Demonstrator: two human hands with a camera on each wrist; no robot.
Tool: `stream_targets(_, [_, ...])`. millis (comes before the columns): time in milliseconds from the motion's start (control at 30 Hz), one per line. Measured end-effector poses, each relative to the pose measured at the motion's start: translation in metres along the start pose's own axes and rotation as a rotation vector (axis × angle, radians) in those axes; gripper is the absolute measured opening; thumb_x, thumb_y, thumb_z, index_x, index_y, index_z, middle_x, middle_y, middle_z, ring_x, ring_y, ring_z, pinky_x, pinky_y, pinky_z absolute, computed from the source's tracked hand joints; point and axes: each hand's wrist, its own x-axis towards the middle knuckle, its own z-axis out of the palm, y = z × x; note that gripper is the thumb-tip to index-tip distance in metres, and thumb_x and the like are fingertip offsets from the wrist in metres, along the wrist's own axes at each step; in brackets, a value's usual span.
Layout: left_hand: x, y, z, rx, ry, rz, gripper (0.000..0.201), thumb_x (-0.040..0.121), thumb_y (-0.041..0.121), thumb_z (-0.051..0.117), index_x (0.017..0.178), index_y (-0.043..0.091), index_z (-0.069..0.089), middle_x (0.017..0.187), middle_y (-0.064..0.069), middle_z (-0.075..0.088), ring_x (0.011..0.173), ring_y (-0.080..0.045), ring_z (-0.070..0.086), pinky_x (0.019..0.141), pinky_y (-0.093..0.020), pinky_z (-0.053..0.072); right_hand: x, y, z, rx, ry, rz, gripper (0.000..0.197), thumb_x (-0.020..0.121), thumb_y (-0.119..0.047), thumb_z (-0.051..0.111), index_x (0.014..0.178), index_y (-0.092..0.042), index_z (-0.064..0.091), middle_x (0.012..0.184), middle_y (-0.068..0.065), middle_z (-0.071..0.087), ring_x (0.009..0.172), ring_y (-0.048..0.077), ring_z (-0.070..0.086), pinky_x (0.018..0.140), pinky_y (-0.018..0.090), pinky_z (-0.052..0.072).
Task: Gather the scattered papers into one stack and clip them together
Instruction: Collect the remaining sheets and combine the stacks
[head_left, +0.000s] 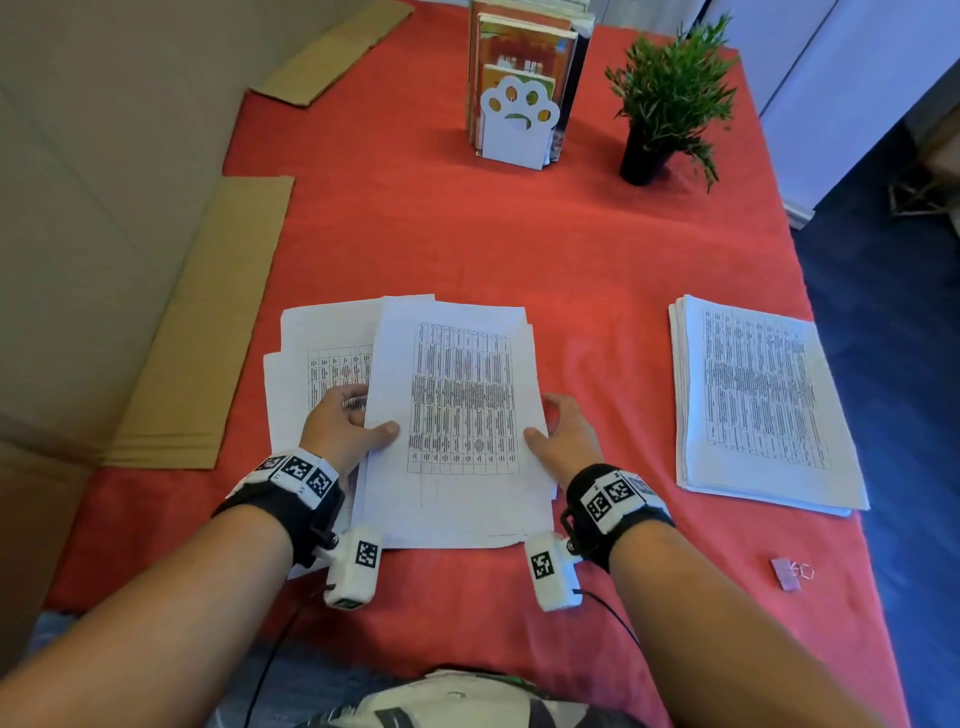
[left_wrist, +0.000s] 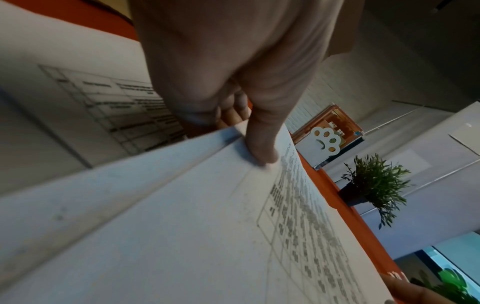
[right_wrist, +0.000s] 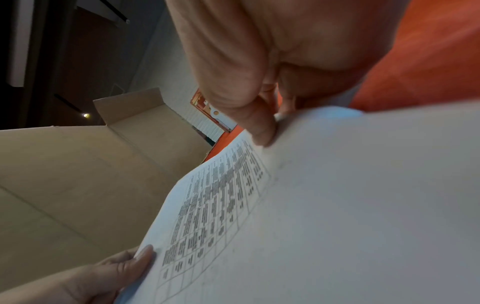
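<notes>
Gathering is the step in hand, judging by the layout: on the red-covered desk (head_left: 467, 234) a loose pile of printed sheets (head_left: 457, 415) lies near the person, fanned over further sheets that stick out to the left (head_left: 301, 353), while a tidier second stack (head_left: 758, 400) sits well apart to the right. The left hand (head_left: 345, 423) pinches the left edge of the top bundle, thumb on top and fingers beneath; the right hand (head_left: 563, 434) grasps the right edge the same way, and the wrist views show the bundle held a little above the sheets below. Next, I judge, the edges need squaring, the left-hand sheets and the right stack must be merged in, and only then does the small pink binder clip (head_left: 785, 573), lying near right, come into play. Printed tables cover the pages, but the text is too small to read; no brand shows.
</notes>
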Motion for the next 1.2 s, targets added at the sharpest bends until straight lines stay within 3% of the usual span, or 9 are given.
stream_targets(133, [0.001, 0.002, 0.004, 0.139, 0.064, 0.09, 0.015, 0.088, 0.029, 0.061, 0.092, 0.014, 0.061, 0.093, -0.007, 0.067, 0.091, -0.031, 0.064, 0.088, -0.043, 0.052, 0.008, 0.002, 0.001, -0.101, 0.045, 0.044, 0.029, 0.089, -0.013, 0.055, 0.117, -0.007, 0.056, 0.108, 0.008, 0.063, 0.097, 0.023, 0.058, 0.077, 0.024, 0.039])
stream_targets(400, [0.007, -0.002, -0.007, 0.33, 0.284, 0.103, 0.018, 0.087, 0.005, 0.045, 0.07, 0.002, 0.046, 0.068, -0.015, 0.044, 0.069, -0.025, 0.04, 0.057, -0.032, 0.026, 0.008, -0.001, -0.001, -0.066, 0.084, 0.069, 0.025, 0.095, -0.023, 0.049, 0.076, -0.008, 0.054, 0.063, -0.001, 0.047, 0.062, 0.018, 0.045, 0.055, 0.026, 0.038])
stream_targets(500, [0.01, -0.001, -0.01, 0.373, 0.329, 0.019, 0.018, 0.086, 0.006, 0.041, 0.081, -0.002, 0.056, 0.088, -0.024, 0.055, 0.088, -0.04, 0.051, 0.07, -0.04, 0.04, 0.006, -0.011, 0.01, 0.012, 0.053, 0.015, 0.026, 0.091, -0.01, 0.044, 0.065, -0.007, 0.046, 0.064, 0.006, 0.042, 0.055, 0.016, 0.036, 0.045, 0.023, 0.029])
stream_targets(567, [0.009, -0.003, -0.013, 0.367, 0.41, -0.038, 0.032, 0.085, 0.003, 0.044, 0.11, -0.001, 0.062, 0.13, -0.025, 0.049, 0.12, -0.046, 0.043, 0.099, -0.046, 0.038, 0.004, -0.019, 0.018, 0.058, 0.002, -0.005, 0.018, 0.088, -0.005, 0.039, 0.079, 0.001, 0.052, 0.081, 0.012, 0.048, 0.061, 0.018, 0.043, 0.049, 0.022, 0.035])
stream_targets(600, [0.007, -0.003, -0.015, 0.346, 0.425, -0.085, 0.04, 0.086, 0.003, 0.044, 0.124, 0.003, 0.057, 0.143, -0.022, 0.038, 0.129, -0.045, 0.035, 0.107, -0.046, 0.032, 0.002, -0.023, 0.022, 0.06, -0.027, -0.013, 0.024, 0.089, -0.006, 0.037, 0.1, -0.001, 0.058, 0.099, 0.014, 0.051, 0.075, 0.021, 0.052, 0.061, 0.023, 0.045])
stream_targets(667, [0.004, -0.003, -0.017, 0.325, 0.404, -0.195, 0.051, 0.088, 0.005, 0.042, 0.14, 0.006, 0.039, 0.152, -0.018, 0.026, 0.136, -0.041, 0.027, 0.112, -0.047, 0.026, -0.004, -0.029, 0.026, 0.001, -0.082, 0.011, 0.049, 0.093, -0.008, 0.036, 0.142, -0.01, 0.036, 0.135, 0.014, 0.039, 0.116, 0.027, 0.05, 0.097, 0.032, 0.045])
stream_targets(767, [0.003, -0.006, -0.017, 0.358, 0.393, -0.257, 0.047, 0.092, 0.014, 0.041, 0.137, 0.001, 0.036, 0.145, -0.023, 0.031, 0.131, -0.044, 0.032, 0.106, -0.05, 0.031, -0.014, -0.036, 0.034, -0.069, -0.153, -0.012, 0.059, 0.094, -0.004, 0.035, 0.15, -0.011, 0.017, 0.149, 0.016, 0.028, 0.135, 0.03, 0.034, 0.109, 0.031, 0.029])
stream_targets(1033, [-0.013, -0.005, -0.002, 0.229, 0.299, -0.053, 0.043, 0.094, 0.017, 0.046, 0.135, 0.006, 0.043, 0.138, -0.023, 0.035, 0.115, -0.041, 0.05, 0.099, -0.037, 0.039, -0.024, -0.031, 0.044, -0.058, -0.243, -0.072, 0.066, 0.091, 0.0, 0.039, 0.151, -0.01, 0.013, 0.154, 0.009, 0.027, 0.142, 0.023, 0.028, 0.111, 0.022, 0.021])
stream_targets(1200, [-0.021, -0.001, -0.006, 0.115, 0.108, 0.077, 0.065, 0.082, -0.007, 0.056, 0.14, 0.012, 0.032, 0.124, -0.016, 0.059, 0.113, -0.033, 0.059, 0.09, -0.034, 0.045, -0.026, -0.016, 0.029, 0.106, -0.185, 0.009, 0.05, 0.082, 0.006, 0.041, 0.127, -0.015, 0.049, 0.103, -0.001, 0.058, 0.107, 0.023, 0.059, 0.076, 0.023, 0.045])
